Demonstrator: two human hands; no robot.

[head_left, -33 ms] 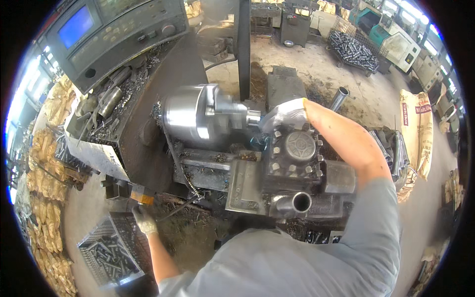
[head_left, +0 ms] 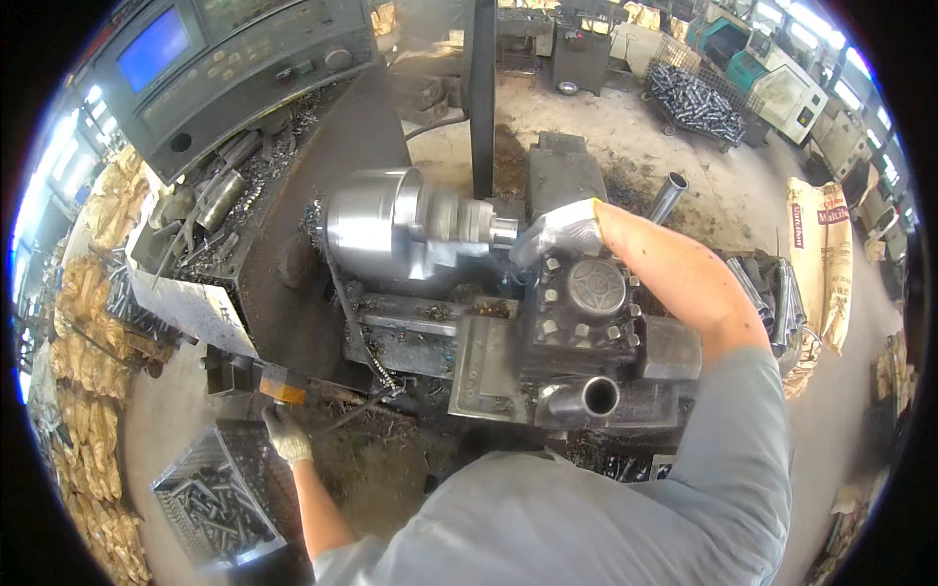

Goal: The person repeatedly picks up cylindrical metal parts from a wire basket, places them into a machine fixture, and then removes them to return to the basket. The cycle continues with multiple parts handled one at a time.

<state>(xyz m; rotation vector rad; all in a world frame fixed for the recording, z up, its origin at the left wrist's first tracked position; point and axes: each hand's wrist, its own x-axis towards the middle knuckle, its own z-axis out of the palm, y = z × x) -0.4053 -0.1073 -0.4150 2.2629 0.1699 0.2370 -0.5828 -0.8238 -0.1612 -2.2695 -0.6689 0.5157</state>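
Note:
My left hand [head_left: 288,436], in a pale work glove, is low at the left, just under an orange block [head_left: 282,385] on the lathe's front. Its fingers look curled round something beneath the block, too small to make out. My right arm reaches over the lathe's dark tool post [head_left: 578,317]. The gloved right hand [head_left: 561,232] is at the post's far left corner, close to a short bright metal tube [head_left: 503,230] sticking out of the chuck [head_left: 376,227]. Those fingers are hidden or smeared. The chuck jaws are blurred, as if spinning.
A control panel [head_left: 220,83] with a blue screen stands upper left, above a scrap-filled tray [head_left: 195,311]. A crate [head_left: 231,441] of metal pieces is lower left. An open pipe end [head_left: 599,396] points toward me. An upright post [head_left: 482,107] rises behind the chuck.
The chuck jaws show at a different angle. Both hands stay in nearly the same places, and the whole view has shifted very slightly.

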